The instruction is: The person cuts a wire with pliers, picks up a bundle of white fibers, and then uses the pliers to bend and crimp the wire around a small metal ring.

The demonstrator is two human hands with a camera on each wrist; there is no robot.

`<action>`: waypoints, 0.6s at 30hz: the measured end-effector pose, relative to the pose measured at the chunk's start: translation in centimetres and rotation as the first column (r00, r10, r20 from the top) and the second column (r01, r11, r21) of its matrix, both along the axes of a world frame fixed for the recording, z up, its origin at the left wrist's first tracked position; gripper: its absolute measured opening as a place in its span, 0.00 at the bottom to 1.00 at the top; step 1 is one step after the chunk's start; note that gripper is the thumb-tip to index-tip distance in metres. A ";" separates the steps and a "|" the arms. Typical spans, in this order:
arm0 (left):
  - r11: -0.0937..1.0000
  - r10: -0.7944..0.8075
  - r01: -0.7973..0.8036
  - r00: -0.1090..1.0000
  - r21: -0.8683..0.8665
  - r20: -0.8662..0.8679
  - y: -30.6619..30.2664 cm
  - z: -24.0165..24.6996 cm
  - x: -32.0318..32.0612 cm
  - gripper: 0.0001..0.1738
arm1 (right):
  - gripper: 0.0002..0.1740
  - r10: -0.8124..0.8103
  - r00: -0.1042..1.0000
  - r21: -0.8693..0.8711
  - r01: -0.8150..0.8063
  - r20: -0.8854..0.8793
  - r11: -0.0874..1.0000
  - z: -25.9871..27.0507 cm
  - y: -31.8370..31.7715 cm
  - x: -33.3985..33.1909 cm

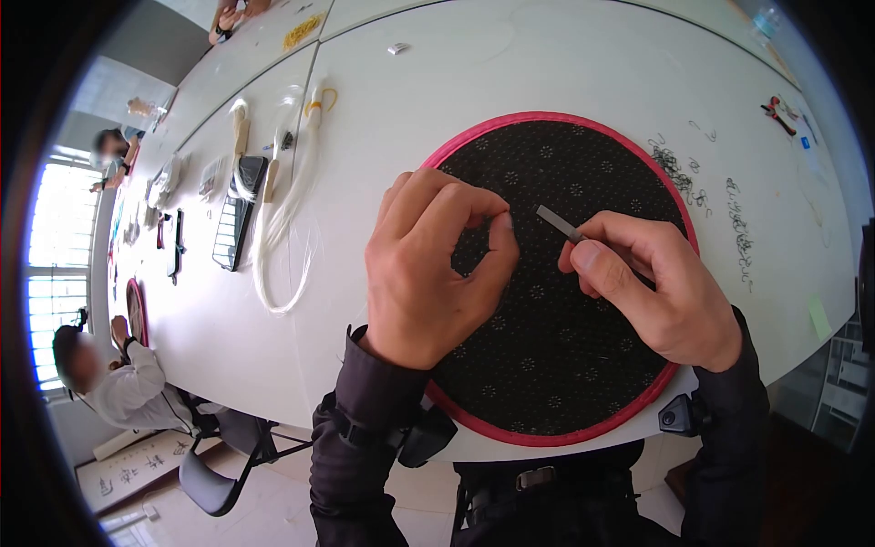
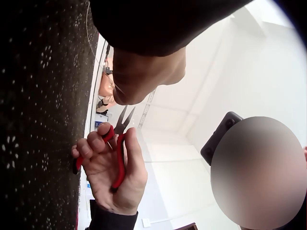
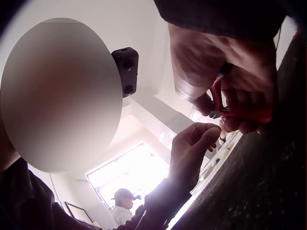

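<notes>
My right hand grips a pair of needle-nose pliers, their grey jaws pointing toward the left hand. Red handles of the pliers lie across the palm in the left wrist view. Facing it, my left hand brings thumb and index fingertip together; I cannot tell what, if anything, is pinched there. A narrow gap separates those fingertips from the plier tips in the head view. Both hands are over a round black mat with small white flowers and a pinkish-red rim.
Small dark curled pieces are scattered right of the mat. Another red-handled tool lies farther right. Pale fibre bundles and a dark phone-like device lie left. A person sits at the table's left side.
</notes>
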State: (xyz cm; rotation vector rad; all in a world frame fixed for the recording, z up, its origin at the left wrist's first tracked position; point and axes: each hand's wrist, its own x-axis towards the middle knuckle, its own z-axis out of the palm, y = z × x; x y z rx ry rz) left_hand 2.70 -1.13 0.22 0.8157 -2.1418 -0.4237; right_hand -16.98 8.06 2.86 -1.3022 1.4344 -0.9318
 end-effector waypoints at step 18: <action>0.985 -0.050 0.062 0.996 -0.160 0.078 0.3 0.0 -0.3 0.11 | 0.25 0.013 0.997 0.167 -0.001 -0.074 0.986 0.6 0.0 0.1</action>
